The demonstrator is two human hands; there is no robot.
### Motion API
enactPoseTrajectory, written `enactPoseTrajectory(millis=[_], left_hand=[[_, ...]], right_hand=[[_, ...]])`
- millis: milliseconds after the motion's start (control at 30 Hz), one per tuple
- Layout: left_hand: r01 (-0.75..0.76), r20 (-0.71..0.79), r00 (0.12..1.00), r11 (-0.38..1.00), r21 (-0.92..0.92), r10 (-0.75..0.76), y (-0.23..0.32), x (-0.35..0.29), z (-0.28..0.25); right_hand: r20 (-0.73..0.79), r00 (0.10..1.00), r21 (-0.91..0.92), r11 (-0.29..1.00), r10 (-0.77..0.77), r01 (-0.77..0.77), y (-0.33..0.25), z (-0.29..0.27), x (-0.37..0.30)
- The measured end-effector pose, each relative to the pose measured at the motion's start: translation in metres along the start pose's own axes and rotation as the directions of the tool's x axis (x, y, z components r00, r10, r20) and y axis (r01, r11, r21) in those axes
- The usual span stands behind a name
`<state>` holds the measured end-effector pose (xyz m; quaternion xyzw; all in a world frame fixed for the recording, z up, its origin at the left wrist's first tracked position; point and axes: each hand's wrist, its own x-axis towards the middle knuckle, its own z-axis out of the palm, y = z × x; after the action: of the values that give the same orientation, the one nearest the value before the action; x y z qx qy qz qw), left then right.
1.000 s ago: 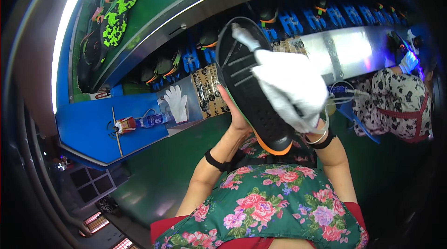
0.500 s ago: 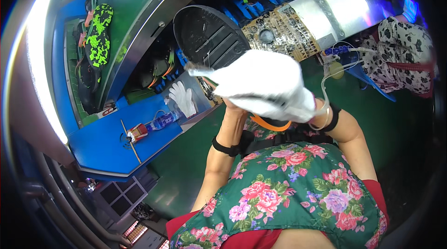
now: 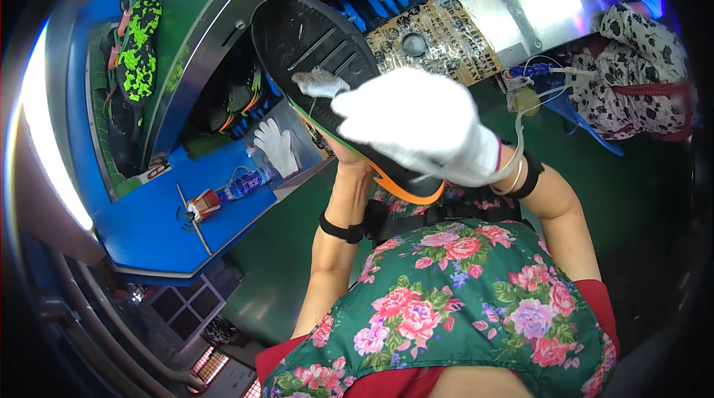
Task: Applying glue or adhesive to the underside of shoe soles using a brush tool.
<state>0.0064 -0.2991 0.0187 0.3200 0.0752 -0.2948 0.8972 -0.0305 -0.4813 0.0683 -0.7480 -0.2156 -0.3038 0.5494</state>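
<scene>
A large black shoe sole (image 3: 309,37) with ribbed grooves and an orange-and-green edge lies tilted across the middle, its orange end near my apron. My left hand (image 3: 346,152) is bare and grips the sole from below; most of its fingers are hidden behind it. My right hand (image 3: 416,123), in a white glove, is closed above the sole's face. From its fingertips sticks out a small greyish-white frayed tip (image 3: 321,83), which lies over the sole. Whether this is a brush end or a rag I cannot tell.
On the blue table (image 3: 156,230) at left lie a white glove (image 3: 275,147), a plastic bottle (image 3: 245,184), a red cup (image 3: 202,204) and a thin stick. A black-and-green sole (image 3: 141,48) rests on a shelf. Taped cardboard (image 3: 439,33) covers the bench beyond; a person in patterned clothing (image 3: 639,71) is at right.
The sole has shifted left and nearer, with more of its face and orange end showing. My gloved right hand has moved slightly left and up, its frayed tip now over the sole.
</scene>
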Motion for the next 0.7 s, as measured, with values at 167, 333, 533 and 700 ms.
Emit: enactPoseTrajectory(millis=[167,333,533,700], left_hand=[[-0.061,-0.053,0.996,0.995,0.079,0.066,0.000,0.000,-0.007],[-0.039,0.041,0.999,0.995,0.093,0.036,0.002,0.004,0.006],[-0.011,0.082,0.997,0.998,0.056,0.006,0.009,0.011,0.014],[0.036,0.211,0.976,0.996,0.081,-0.053,0.009,0.025,0.000]], right_hand=[[0.101,0.994,0.217,0.974,0.037,-0.058,-0.002,-0.001,-0.008],[0.070,0.998,0.043,0.999,-0.004,0.001,0.004,-0.004,-0.012],[0.042,0.995,0.304,0.948,0.089,-0.098,0.008,-0.011,-0.014],[0.104,0.993,0.039,0.998,-0.062,0.058,0.004,-0.011,-0.016]])
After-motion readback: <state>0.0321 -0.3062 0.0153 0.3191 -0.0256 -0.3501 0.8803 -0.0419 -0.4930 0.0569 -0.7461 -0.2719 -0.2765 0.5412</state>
